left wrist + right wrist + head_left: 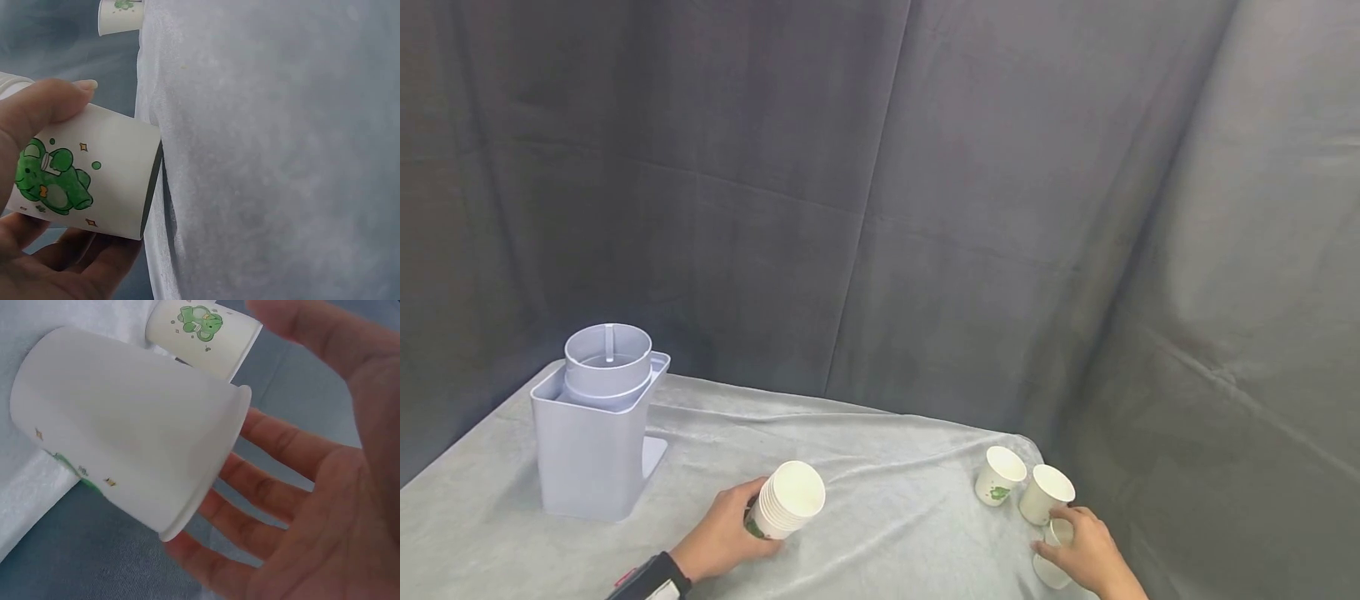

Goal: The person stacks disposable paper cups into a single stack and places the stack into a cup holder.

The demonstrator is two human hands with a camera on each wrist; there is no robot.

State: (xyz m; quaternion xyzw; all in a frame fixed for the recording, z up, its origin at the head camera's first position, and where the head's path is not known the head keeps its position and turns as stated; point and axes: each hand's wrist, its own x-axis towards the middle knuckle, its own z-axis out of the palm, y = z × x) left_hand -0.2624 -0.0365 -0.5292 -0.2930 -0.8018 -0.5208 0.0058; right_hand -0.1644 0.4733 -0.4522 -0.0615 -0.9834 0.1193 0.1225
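My left hand grips a stack of nested white paper cups, held tilted with the mouths toward the head camera. A green cartoon animal shows on the outer cup in the left wrist view. At the table's right edge, my right hand is around the nearest of three separate paper cups. In the right wrist view its fingers extend behind that cup's rim, while the thumb stands apart from the wall. The other two cups, one in the middle and one farther left, stand upright just beyond.
A pale lavender box-shaped holder with a round cylinder in its top stands at the left of the table. Light grey cloth with folds covers the tabletop. Dark grey curtains hang behind and to the right.
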